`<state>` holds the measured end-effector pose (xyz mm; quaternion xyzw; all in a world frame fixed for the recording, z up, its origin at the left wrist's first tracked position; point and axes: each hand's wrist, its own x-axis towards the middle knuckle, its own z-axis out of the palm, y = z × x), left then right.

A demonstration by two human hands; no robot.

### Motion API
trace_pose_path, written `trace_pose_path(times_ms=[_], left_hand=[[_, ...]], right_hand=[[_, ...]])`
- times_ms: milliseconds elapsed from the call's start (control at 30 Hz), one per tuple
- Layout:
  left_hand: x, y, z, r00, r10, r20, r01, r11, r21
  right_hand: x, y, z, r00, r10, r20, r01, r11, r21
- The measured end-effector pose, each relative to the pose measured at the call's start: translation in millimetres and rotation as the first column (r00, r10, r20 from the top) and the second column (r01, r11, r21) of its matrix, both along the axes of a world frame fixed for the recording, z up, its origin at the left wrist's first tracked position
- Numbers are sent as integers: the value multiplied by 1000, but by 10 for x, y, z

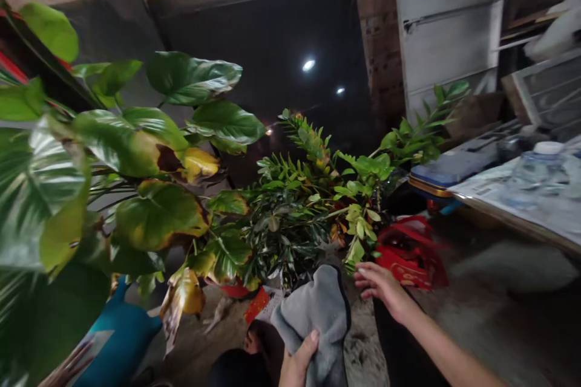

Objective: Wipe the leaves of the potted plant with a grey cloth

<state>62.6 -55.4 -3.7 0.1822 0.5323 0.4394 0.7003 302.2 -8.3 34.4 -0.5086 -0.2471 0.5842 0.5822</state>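
A grey cloth hangs in my left hand at the bottom middle of the head view, with the thumb pressed on top of it. My right hand is to the right of the cloth, its fingers stretched out and nothing visible in them. Its fingertips are close to the lower light-green leaves of a potted plant; whether they touch, I cannot tell. Dense dark-green foliage rises just beyond the cloth.
Large leaves with yellow-brown edges crowd the left. Below them sits a teal object. A red bag lies past my right hand. A table at right bears a clear plastic bottle. Dark panels lean on the brick wall.
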Motion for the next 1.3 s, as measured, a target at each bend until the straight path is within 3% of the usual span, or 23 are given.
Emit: trace_pose_path(times_ms=[67,133,233,300,367,400,467,567,667,700,767,867,933,1033,1167,1233,1300], left_hand=[[31,11,78,999,-32,-13,32,999,-5],[56,94,297,997,-54,-53,56,998,27],[78,365,870,988,-21,-152,43,989,140],[112,579,1279,977,90,-191,-49,976,213],[175,736,1552,966,188,-176,-127,942,310],[211,776,1602,964,212,-161,-148,929,340],[262,766,1515,971,185,-151,-130,939,318],[217,571,1082,984,14,-177,11,990,142],[46,365,779,974,-150,-170,173,977,126],[-8,342,781,968,-176,-179,203,969,140],[-67,399,935,963,-164,-212,201,966,162],[18,671,1321,967,-10,-255,58,982,181],[157,860,1483,966,94,-241,-45,979,200],[337,984,1444,974,148,-171,-109,970,218],[375,840,1282,981,41,-187,-26,996,83],[351,765,1385,978,-10,-207,20,999,51],[334,777,1618,980,18,-200,9,991,133]], right_hand=[[-30,-12,-97,998,-41,-53,41,999,10],[-75,-41,-154,998,-42,-56,44,999,27],[-140,-12,-160,998,-18,-55,20,999,30],[-169,93,-130,998,5,-65,-4,1000,20],[-188,253,-96,995,23,-95,-21,1000,23],[-195,340,-85,993,27,-116,-24,999,30],[-207,498,-87,986,33,-165,-25,998,50],[-218,643,-152,970,58,-238,-42,997,72],[-243,705,-233,950,84,-301,-61,994,87],[-260,725,-248,943,88,-320,-60,994,95],[-310,778,-255,929,95,-358,-57,992,114],[-402,885,-224,906,114,-408,-61,988,140],[-447,951,-196,891,136,-434,-72,985,160],[-463,1002,-167,871,176,-459,-95,976,195],[-402,965,-165,855,238,-461,-158,966,207],[-358,925,-171,851,259,-456,-183,962,204],[-318,893,-175,853,263,-450,-191,961,201]])
